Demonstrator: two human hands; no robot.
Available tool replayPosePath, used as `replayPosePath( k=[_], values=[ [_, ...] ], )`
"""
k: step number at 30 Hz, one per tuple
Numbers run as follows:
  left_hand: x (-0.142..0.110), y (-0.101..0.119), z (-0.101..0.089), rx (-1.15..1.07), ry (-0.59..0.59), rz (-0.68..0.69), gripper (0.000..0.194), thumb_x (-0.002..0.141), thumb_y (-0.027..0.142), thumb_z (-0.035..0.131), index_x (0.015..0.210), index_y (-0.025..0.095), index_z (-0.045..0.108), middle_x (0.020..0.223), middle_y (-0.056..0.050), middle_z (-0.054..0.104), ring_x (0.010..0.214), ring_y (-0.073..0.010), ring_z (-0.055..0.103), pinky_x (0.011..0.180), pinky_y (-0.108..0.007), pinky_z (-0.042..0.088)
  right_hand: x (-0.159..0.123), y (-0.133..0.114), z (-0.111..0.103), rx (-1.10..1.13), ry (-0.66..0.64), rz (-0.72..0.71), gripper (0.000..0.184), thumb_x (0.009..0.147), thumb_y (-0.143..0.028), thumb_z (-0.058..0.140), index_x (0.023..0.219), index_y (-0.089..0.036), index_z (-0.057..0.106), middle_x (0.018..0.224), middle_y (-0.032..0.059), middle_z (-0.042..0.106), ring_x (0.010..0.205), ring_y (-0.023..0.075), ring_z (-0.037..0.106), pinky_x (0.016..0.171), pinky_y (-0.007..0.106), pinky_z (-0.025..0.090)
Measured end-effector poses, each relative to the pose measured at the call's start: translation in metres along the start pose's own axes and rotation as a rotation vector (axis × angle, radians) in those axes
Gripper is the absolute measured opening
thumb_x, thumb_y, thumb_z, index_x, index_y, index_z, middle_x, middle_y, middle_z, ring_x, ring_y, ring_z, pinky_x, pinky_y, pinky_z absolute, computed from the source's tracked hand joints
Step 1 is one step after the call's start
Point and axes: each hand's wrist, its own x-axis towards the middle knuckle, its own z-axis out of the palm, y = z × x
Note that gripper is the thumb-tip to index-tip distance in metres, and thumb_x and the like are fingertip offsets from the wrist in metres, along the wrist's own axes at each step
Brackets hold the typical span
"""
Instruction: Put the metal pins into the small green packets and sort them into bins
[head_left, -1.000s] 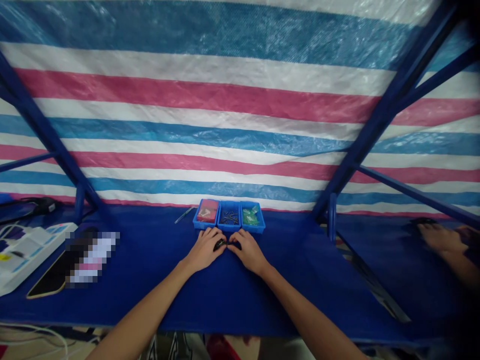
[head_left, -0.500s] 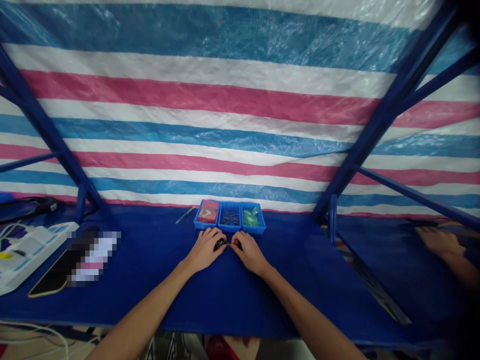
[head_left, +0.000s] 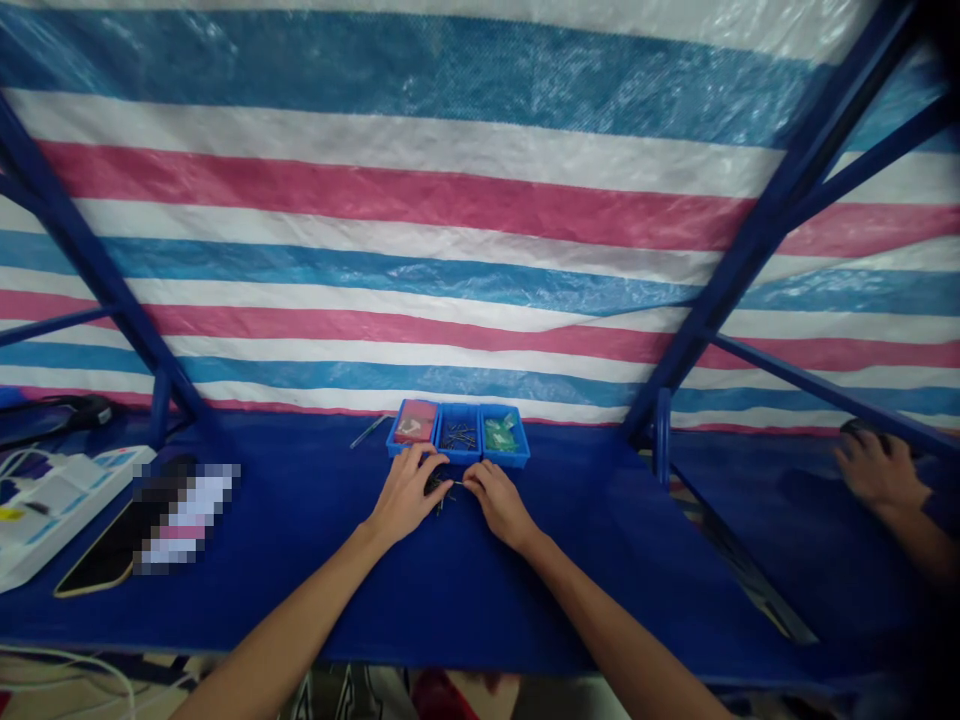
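My left hand [head_left: 405, 495] is curled round a small bunch of thin dark screws [head_left: 440, 490], thumb on the near side. Several screw ends stick out past the thumb; whether the bunch rests on the table is hard to see. To its right, my right hand [head_left: 499, 505] is closed in a pinch on one thin piece, apparently a screw [head_left: 458, 484], pointing towards the left hand. Just beyond both hands stand three joined blue bins: a left bin [head_left: 391, 449] with reddish packets, a middle bin [head_left: 460, 457] with loose dark screws, and a right bin [head_left: 517, 460] with green bags.
On the blue table [head_left: 450, 600] at left lie a phone [head_left: 101, 550] and a white power strip [head_left: 75, 510] with cables. A thin clear strip [head_left: 369, 431] lies beside the bins. Blue frame bars [head_left: 750, 265] slope on both sides. Another person's hand [head_left: 885, 470] is at far right.
The screws by my left hand show more, spread below the thumb. My right hand's fingers have closed together on a thin piece. The other person's hand has shifted slightly.
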Motion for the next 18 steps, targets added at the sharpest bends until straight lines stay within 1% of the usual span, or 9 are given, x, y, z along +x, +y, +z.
replayPosePath(
  k=[3, 5, 7, 10, 12, 14, 16, 18],
  values=[
    [0.000, -0.001, 0.000, 0.077, 0.088, -0.043, 0.032, 0.104, 0.033, 0.063, 0.135, 0.026, 0.063, 0.133, -0.011, 0.058, 0.119, -0.0295, 0.057, 0.104, -0.047, 0.047, 0.000, -0.001, -0.001, 0.069, 0.054, 0.009, 0.017, 0.109, -0.022, 0.046, 0.101, -0.026, 0.061, 0.101, 0.0034, 0.061, 0.095, 0.0221, 0.061, 0.086, 0.033, 0.047],
    [0.000, -0.002, 0.001, 0.148, 0.114, -0.069, 0.034, 0.104, 0.034, 0.062, 0.138, 0.026, 0.063, 0.136, -0.012, 0.060, 0.121, -0.0318, 0.056, 0.104, -0.050, 0.047, 0.001, -0.004, -0.002, 0.099, 0.092, 0.025, 0.018, 0.110, -0.024, 0.044, 0.100, -0.026, 0.060, 0.100, 0.0030, 0.060, 0.093, 0.0215, 0.061, 0.085, 0.033, 0.048],
    [0.000, -0.004, 0.002, 0.198, 0.116, -0.082, 0.036, 0.104, 0.033, 0.062, 0.140, 0.027, 0.063, 0.137, -0.012, 0.063, 0.126, -0.0338, 0.055, 0.104, -0.052, 0.046, 0.001, -0.007, -0.004, 0.111, 0.148, 0.042, 0.018, 0.110, -0.026, 0.043, 0.100, -0.025, 0.059, 0.100, 0.0034, 0.060, 0.092, 0.0217, 0.061, 0.086, 0.034, 0.048],
    [0.000, -0.006, 0.003, 0.217, 0.096, -0.077, 0.036, 0.106, 0.032, 0.059, 0.141, 0.027, 0.063, 0.136, -0.011, 0.067, 0.128, -0.0332, 0.056, 0.106, -0.053, 0.044, 0.002, -0.010, -0.007, 0.118, 0.262, 0.064, 0.019, 0.110, -0.029, 0.042, 0.104, -0.025, 0.060, 0.104, 0.0056, 0.061, 0.095, 0.0229, 0.062, 0.088, 0.035, 0.050],
    [-0.001, -0.007, 0.005, 0.207, 0.077, -0.060, 0.035, 0.106, 0.030, 0.057, 0.141, 0.027, 0.063, 0.136, -0.010, 0.067, 0.127, -0.0319, 0.057, 0.107, -0.053, 0.045, 0.002, -0.009, -0.009, 0.123, 0.339, 0.082, 0.020, 0.110, -0.031, 0.041, 0.109, -0.025, 0.060, 0.111, 0.0076, 0.061, 0.099, 0.0239, 0.062, 0.089, 0.037, 0.051],
    [-0.001, -0.008, 0.006, 0.193, 0.073, -0.044, 0.034, 0.107, 0.030, 0.056, 0.140, 0.026, 0.064, 0.138, -0.010, 0.066, 0.127, -0.0315, 0.058, 0.108, -0.053, 0.046, 0.002, -0.006, -0.009, 0.134, 0.399, 0.102, 0.021, 0.110, -0.033, 0.040, 0.109, -0.025, 0.060, 0.120, 0.0098, 0.061, 0.102, 0.0246, 0.063, 0.088, 0.038, 0.052],
    [-0.001, -0.010, 0.008, 0.176, 0.084, -0.038, 0.033, 0.107, 0.030, 0.056, 0.139, 0.025, 0.064, 0.140, -0.011, 0.064, 0.128, -0.0319, 0.058, 0.109, -0.053, 0.047, 0.003, -0.002, -0.008, 0.156, 0.423, 0.129, 0.024, 0.111, -0.035, 0.038, 0.105, -0.025, 0.059, 0.128, 0.0112, 0.061, 0.098, 0.0239, 0.064, 0.085, 0.038, 0.054],
    [-0.001, -0.010, 0.009, 0.151, 0.089, -0.036, 0.034, 0.106, 0.029, 0.057, 0.139, 0.025, 0.064, 0.141, -0.012, 0.063, 0.130, -0.0321, 0.057, 0.112, -0.053, 0.047, 0.003, 0.002, -0.007, 0.178, 0.416, 0.162, 0.025, 0.111, -0.036, 0.037, 0.103, -0.025, 0.058, 0.131, 0.0110, 0.062, 0.089, 0.0220, 0.066, 0.083, 0.038, 0.054]
  ],
)
